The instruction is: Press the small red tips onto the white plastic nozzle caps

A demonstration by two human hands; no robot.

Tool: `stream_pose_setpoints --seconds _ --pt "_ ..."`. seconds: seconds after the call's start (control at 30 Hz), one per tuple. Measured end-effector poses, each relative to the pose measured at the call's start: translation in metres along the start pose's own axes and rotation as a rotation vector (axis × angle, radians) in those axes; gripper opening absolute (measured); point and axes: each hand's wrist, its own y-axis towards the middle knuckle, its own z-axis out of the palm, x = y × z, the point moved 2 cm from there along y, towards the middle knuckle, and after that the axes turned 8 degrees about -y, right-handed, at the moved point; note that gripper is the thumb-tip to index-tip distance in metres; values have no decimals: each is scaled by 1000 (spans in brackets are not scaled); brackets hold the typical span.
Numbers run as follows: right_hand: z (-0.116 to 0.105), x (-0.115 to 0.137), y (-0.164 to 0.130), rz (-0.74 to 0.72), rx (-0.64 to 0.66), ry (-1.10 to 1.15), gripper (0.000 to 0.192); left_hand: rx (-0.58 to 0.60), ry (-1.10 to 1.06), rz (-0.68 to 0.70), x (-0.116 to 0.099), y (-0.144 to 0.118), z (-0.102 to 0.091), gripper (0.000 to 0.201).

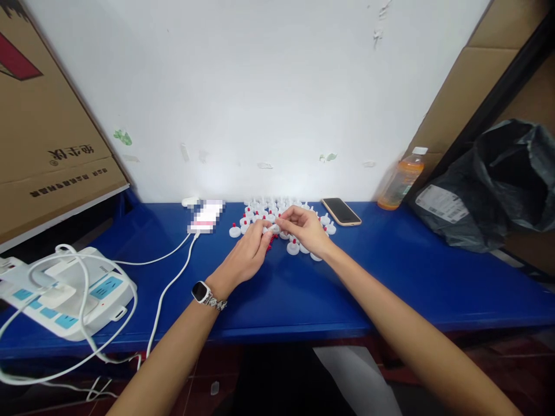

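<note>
My left hand [246, 255] and my right hand [304, 227] meet over a blue table [390, 277], fingertips pinched together on a small white cap piece [272, 228]. Small red pins [270, 245] lie just under my left fingers. Behind and around my hands lies a cluster of several white caps with red tips [264, 211], reaching back to the white wall. A watch [202, 292] is on my left wrist.
A phone [340, 211] lies face up right of the caps, a drink bottle [401, 180] beyond it. A black plastic bag [489, 185] sits far right. White power strips with cables [65, 289] lie left, a charging device [206, 216] near the wall, cardboard boxes [43, 127] on the left.
</note>
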Motion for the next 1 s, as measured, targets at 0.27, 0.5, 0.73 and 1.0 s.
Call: stream_pose_setpoints --seconds 0.27,0.5,0.73,1.0 --pt "13 -6 -3 84 0 200 43 -19 -106 6 -4 0 3 35" --pt "18 -3 -4 50 -45 267 41 -136 -391 -38 -6 2 17 40" --pt "18 5 -8 8 -58 233 45 -137 -849 -52 -4 10 27 44" --pt "19 9 -5 -25 -66 213 47 -120 -1281 -211 -16 14 29 41"
